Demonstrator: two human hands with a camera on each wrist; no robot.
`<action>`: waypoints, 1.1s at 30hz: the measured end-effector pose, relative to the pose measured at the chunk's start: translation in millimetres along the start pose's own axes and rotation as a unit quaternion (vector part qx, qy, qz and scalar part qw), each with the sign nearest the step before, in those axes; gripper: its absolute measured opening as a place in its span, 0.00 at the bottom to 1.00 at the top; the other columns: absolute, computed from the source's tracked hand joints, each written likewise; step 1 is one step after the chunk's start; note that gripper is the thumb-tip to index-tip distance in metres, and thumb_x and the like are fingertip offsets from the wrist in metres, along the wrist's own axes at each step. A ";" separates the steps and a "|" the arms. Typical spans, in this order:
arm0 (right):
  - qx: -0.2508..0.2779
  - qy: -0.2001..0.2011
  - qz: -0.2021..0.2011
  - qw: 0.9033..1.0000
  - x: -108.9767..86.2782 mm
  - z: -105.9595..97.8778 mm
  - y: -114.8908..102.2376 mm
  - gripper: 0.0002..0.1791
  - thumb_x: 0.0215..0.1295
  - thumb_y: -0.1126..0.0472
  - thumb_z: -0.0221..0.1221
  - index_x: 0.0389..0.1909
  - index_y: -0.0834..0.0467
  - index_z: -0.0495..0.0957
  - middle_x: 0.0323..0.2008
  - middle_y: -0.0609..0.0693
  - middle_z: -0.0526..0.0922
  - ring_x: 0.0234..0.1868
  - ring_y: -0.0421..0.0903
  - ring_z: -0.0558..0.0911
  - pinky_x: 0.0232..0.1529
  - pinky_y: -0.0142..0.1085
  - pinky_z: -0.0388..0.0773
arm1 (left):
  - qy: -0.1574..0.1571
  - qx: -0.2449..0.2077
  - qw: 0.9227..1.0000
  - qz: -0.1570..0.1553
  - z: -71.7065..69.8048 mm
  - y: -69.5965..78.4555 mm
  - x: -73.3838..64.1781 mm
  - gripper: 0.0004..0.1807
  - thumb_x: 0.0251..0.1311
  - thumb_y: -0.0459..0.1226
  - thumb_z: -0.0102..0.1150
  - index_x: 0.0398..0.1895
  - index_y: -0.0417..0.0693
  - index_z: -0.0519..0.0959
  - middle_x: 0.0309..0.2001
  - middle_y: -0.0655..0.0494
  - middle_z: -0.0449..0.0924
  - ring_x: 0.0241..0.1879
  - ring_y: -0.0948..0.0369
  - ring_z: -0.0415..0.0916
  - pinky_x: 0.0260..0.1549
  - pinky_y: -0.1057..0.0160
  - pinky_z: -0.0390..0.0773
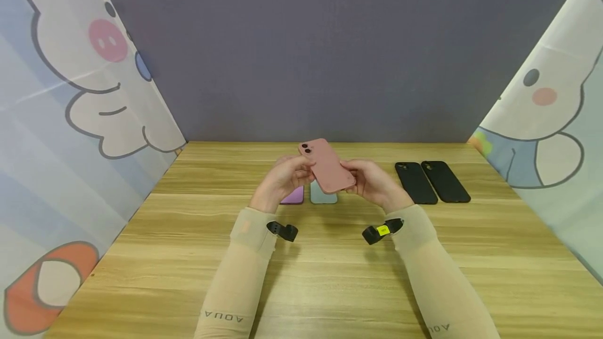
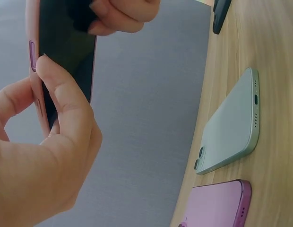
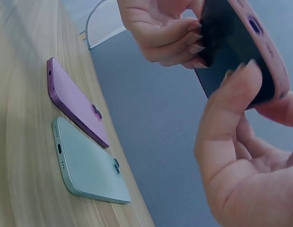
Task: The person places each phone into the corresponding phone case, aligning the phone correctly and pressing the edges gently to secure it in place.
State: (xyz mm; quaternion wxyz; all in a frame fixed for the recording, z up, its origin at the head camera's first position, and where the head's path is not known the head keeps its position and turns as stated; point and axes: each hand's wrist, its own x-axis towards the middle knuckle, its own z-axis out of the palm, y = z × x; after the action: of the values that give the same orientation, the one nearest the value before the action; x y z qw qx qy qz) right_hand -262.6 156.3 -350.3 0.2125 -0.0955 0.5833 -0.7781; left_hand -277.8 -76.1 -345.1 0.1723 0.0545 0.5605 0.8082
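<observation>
Both hands hold a phone in a pink case (image 1: pixel 327 167) tilted above the table, its back with two lenses up in the head view. My left hand (image 1: pixel 286 176) grips the camera end, thumb on the back. At the lower end, my right hand (image 1: pixel 376 181) pinches the edge. The wrist views show the phone's dark screen (image 2: pixel 61 52) facing down, and a purple button (image 2: pixel 32 56) shows in a cutout of the case's side. Beneath the hands lie a purple phone (image 3: pixel 75 101) and a pale green phone (image 3: pixel 90 163), both back up and side by side.
Two black phone cases (image 1: pixel 416 183) (image 1: pixel 445 182) lie next to each other at the right of the wooden table (image 1: pixel 325 286). A grey panel (image 1: pixel 301 51) rises behind the table, and cartoon-printed sheets (image 1: pixel 56 119) stand on both sides.
</observation>
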 end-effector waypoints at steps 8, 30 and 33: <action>0.014 0.003 -0.001 1.000 -0.3 0.9 0.1 0.12 0.79 0.61 0.51 0.42 0.55 0.84 0.33 0.50 0.82 0.33 0.44 0.82 0.35 0.34 0.82 | -0.003 0.001 1.000 -0.014 -3.1 -2.2 1.7 0.15 0.67 0.27 0.55 0.23 0.45 0.84 0.21 0.55 0.79 0.21 0.63 0.76 0.27 0.69 0.80; 0.022 -0.010 -0.014 1.000 -0.9 1.1 -1.1 0.16 0.79 0.64 0.50 0.39 0.56 0.87 0.32 0.52 0.84 0.32 0.44 0.83 0.34 0.34 0.82 | -0.027 0.059 0.998 -0.002 -1.6 -0.5 -1.3 0.12 0.71 0.31 0.56 0.30 0.44 0.85 0.26 0.55 0.82 0.25 0.63 0.78 0.32 0.66 0.81; 0.023 -0.011 -0.021 0.999 0.1 0.4 0.0 0.16 0.79 0.64 0.50 0.38 0.57 0.87 0.32 0.52 0.84 0.32 0.44 0.83 0.34 0.34 0.82 | -0.014 0.101 0.995 0.007 1.0 0.6 -2.7 0.08 0.71 0.32 0.58 0.37 0.38 0.85 0.30 0.53 0.83 0.29 0.61 0.80 0.36 0.64 0.82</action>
State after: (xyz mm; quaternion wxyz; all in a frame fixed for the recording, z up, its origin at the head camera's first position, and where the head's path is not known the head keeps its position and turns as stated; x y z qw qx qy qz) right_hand -262.5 155.9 -350.2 0.2048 -0.1115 0.5610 -0.7943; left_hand -275.1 -76.3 -343.9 0.1678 0.0869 0.6365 0.7478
